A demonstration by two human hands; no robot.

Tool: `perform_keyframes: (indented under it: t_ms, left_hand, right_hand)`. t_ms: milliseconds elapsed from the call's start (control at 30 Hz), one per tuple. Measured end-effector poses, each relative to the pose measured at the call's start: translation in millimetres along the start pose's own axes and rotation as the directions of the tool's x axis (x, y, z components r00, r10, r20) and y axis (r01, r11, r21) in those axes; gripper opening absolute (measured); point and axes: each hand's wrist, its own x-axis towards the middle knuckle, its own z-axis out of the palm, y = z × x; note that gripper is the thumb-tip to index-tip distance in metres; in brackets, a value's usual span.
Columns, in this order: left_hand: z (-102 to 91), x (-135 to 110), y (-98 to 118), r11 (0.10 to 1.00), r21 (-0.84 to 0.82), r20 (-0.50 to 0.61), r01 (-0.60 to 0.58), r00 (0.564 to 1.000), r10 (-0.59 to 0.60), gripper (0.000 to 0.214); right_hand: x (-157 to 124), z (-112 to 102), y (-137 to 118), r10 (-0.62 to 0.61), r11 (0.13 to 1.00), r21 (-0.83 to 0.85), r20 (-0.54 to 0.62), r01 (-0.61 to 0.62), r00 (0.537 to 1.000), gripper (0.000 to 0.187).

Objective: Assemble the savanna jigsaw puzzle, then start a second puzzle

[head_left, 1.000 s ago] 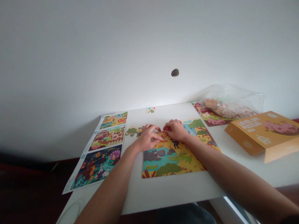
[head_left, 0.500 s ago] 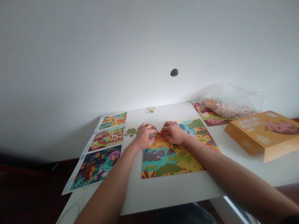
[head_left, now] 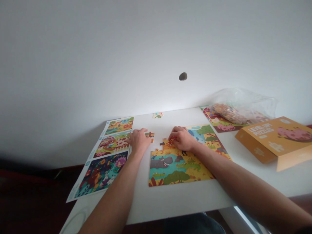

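Puzzle point(head_left: 182, 165) lies partly beneath right hand point(head_left: 182, 139), curled, grip unclear; left hand point(head_left: 139, 141), loosely spread, partly covers pieces point(head_left: 152, 135) beside it.

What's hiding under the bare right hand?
Under the bare right hand is part of a colourful cardboard animal jigsaw. An orange patch peeks out left of the hand, and a small dark patch below it. The rest is covered, so I can't tell.

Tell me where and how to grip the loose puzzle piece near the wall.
Probably pinch the loose puzzle piece by its left and right edges, from above and the near side: it lies flat on the table, with the wall behind.
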Motion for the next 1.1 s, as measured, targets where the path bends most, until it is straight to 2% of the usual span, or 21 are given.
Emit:
perform_keyframes:
  t_ms: [200, 433, 700, 867, 1100]
  left_hand:
    - [6.6, 0, 2, 0.998, -0.019, 0.045, -0.064, 0.997, 0.065, 0.026]
    - [5.5, 1, 4, 0.990, -0.059, 0.123, -0.130, 0.983, 0.136, 0.023]
    - [3.0, -1, 9, 0.992, -0.041, 0.126, -0.121, 0.984, 0.126, 0.030]
    - [2.2, -1, 11, 0.993, -0.055, 0.159, -0.104, 0.981, 0.111, 0.024]
    - [4.2, -2, 10, 0.990, -0.101, 0.136, -0.101, 0.984, 0.114, 0.018]
  right_hand:
    - [0, 3, 3, 0.020, 1.000, -0.015, 0.005, -0.020, 1.000, 0.032]
    - [1, 4, 3, 0.027, 0.999, -0.022, 0.009, -0.027, 1.000, 0.032]
    - [1, 5, 4, 0.039, 0.999, -0.035, 0.011, -0.039, 0.999, 0.032]
    - [1, 5, 4, 0.034, 0.999, -0.040, 0.005, -0.034, 0.999, 0.032]
    - [1, 3, 3, 0.035, 0.999, -0.037, 0.014, -0.034, 0.999, 0.032]
